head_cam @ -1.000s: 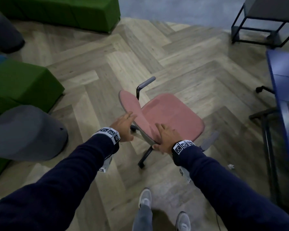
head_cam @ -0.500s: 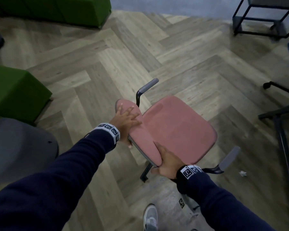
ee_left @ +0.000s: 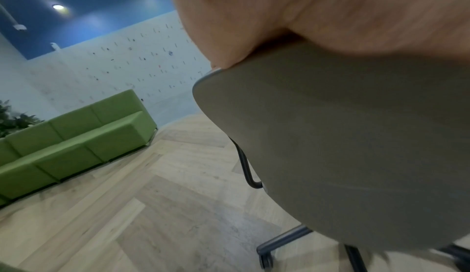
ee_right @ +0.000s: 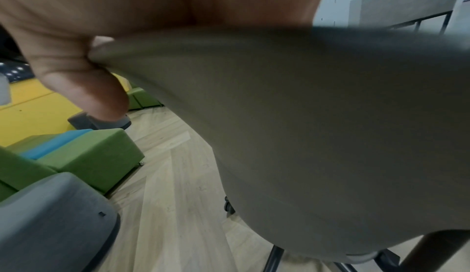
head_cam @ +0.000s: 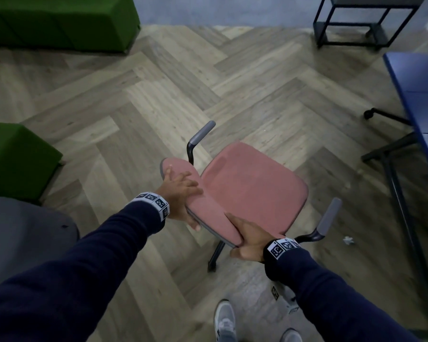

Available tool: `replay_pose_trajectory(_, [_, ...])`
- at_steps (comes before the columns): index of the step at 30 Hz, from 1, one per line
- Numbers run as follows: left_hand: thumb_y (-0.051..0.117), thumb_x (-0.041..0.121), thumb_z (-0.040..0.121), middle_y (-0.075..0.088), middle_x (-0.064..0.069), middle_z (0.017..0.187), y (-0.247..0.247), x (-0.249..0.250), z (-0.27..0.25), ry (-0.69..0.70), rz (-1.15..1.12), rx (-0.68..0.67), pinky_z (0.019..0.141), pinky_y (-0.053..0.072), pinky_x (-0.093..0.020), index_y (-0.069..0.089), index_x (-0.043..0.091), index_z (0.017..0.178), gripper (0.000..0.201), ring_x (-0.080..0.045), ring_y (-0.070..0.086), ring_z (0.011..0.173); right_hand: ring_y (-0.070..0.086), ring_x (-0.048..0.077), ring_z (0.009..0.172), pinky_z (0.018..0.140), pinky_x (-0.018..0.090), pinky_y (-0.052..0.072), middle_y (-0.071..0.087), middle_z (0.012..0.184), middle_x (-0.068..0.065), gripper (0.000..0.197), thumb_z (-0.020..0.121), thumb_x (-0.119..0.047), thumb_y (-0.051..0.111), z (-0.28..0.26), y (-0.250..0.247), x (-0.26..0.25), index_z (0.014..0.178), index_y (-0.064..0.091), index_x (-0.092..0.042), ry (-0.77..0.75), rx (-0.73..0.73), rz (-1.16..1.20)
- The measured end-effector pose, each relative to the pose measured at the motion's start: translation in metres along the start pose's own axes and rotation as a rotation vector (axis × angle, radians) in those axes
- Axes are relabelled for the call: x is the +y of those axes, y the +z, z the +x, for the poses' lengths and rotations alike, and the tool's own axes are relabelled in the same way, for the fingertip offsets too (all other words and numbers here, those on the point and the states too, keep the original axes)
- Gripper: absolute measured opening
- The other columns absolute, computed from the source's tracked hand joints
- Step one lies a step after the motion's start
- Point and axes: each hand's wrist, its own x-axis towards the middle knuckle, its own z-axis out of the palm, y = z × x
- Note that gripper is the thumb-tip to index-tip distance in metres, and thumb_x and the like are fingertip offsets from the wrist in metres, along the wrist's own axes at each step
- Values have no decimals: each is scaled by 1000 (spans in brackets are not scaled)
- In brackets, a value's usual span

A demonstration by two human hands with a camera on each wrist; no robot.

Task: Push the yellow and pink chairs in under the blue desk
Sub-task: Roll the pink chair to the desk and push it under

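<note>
Pink chair (head_cam: 252, 188) stands on the wooden floor (head_cam: 134, 107), blue worktop (head_cam: 420, 87) at 2 o'clock. Left hand (head_cam: 181, 196) and right hand (head_cam: 250, 239) both clasp its backrest.

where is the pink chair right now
In the head view the pink chair stands on the wooden floor at centre frame, left of the blue desk, with the left hand and right hand gripping its backrest.
</note>
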Motion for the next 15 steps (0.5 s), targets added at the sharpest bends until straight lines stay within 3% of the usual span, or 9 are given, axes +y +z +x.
replay_pose_trajectory(3, [11, 105, 42, 46, 12, 149, 5, 15, -9, 45, 1, 123, 113, -7, -68, 48, 39, 138, 123, -23, 19, 150, 42, 23, 140, 109, 25, 37, 36, 159, 5, 111, 70, -30, 77, -13, -1, 9, 160, 13, -22, -5, 0, 6])
replay_pose_trajectory(6, [-1, 100, 50, 55, 14, 142, 8, 38, -7, -18, -57, 224, 115, -2, -64, 60, 38, 129, 117, -21, 30, 146, 43, 22, 139, 109, 23, 36, 40, 156, 5, 108, 71, -25, 78, -25, -4, 18, 160, 17, -20, -4, 6, 12])
replay_pose_trajectory(10, [9, 94, 66, 62, 18, 133, 8, 65, 4, -110, -92, 255, 113, 18, -55, 67, 37, 121, 98, -13, 47, 133, 46, 23, 137, 99, 15, 31, 44, 153, 5, 104, 73, -25, 78, -38, -8, 35, 159, 20, -21, -4, 25, 6])
replay_pose_trajectory(15, [20, 90, 70, 64, 19, 129, 7, 84, 16, -114, -98, 293, 112, 21, -54, 69, 36, 117, 87, -12, 50, 129, 44, 22, 139, 105, 18, 32, 40, 157, 4, 106, 71, -28, 78, -55, -13, 53, 159, 20, -23, 21, 41, 13])
